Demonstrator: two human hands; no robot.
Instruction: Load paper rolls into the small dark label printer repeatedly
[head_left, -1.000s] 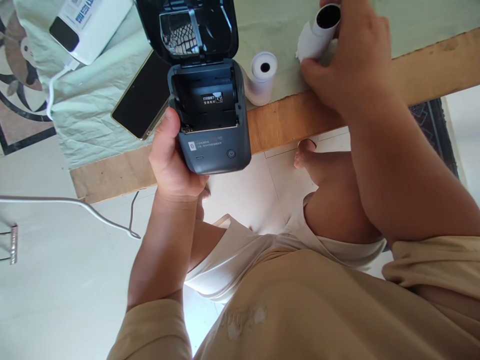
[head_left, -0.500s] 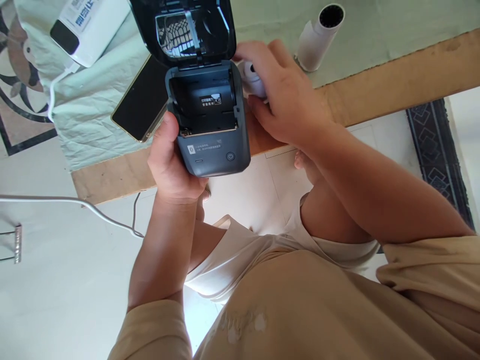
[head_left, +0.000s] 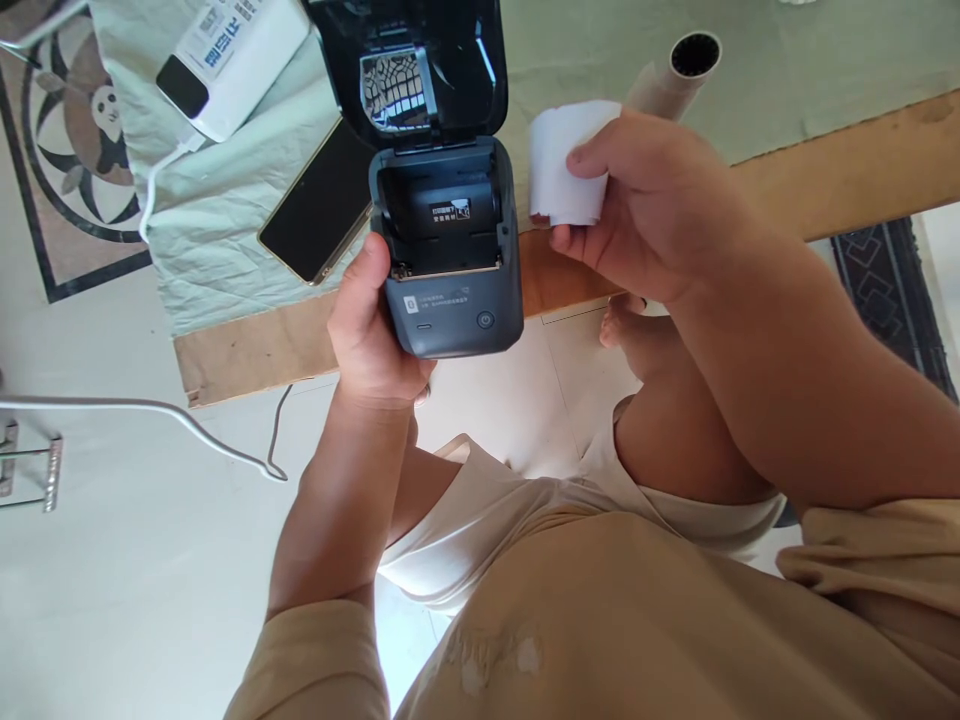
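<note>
We note the left hand (head_left: 371, 335) wrapped round the dark printer (head_left: 450, 260), lid open, held above the table (head_left: 247, 345) edge. Our right hand (head_left: 645, 215) pinches a white paper roll (head_left: 559, 165) just beside the printer's empty bay. A phone (head_left: 315, 205) lies on the cloth (head_left: 202, 230).

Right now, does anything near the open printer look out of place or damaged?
Nothing looks damaged or spilled. The phone juts over the cloth's edge. The left hand holds the printer, lid open, bay empty; the right hand holds a paper roll.
</note>
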